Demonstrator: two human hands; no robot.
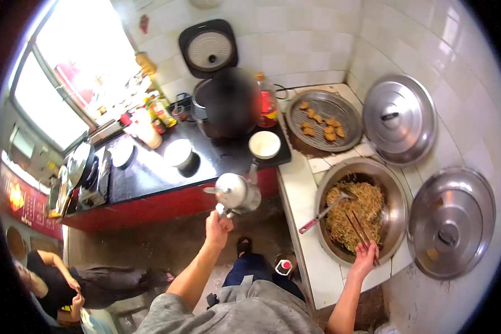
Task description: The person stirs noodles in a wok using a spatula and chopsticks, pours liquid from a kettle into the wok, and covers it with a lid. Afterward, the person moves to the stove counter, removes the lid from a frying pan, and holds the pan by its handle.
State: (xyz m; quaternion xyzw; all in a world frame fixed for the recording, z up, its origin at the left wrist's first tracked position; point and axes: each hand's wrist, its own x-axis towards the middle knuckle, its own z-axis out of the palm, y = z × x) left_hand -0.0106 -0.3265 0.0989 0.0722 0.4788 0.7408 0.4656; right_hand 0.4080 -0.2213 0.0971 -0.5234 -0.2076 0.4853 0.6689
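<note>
My left hand (220,229) is closed on the handle of a shiny metal kettle (239,192), held out over the floor in front of the dark counter. The kettle's lid is on and its spout points toward the counter. On the right, my right hand (366,257) grips a pair of brown chopsticks (357,229) at the near rim of a large metal pot (396,234). The chopstick tips reach into browned noodles (367,203) inside it. A ladle (324,215) with a red handle end leans across the pot's left rim, its bowl on the noodles.
Behind the pot, a perforated steamer tray (346,119) holds several brown fried pieces. Two big metal lids (399,119) lean against the tiled wall. White bowls (264,145), an open rice cooker (199,97) and bottles (268,103) stand on the black counter. Another person (50,278) is at lower left.
</note>
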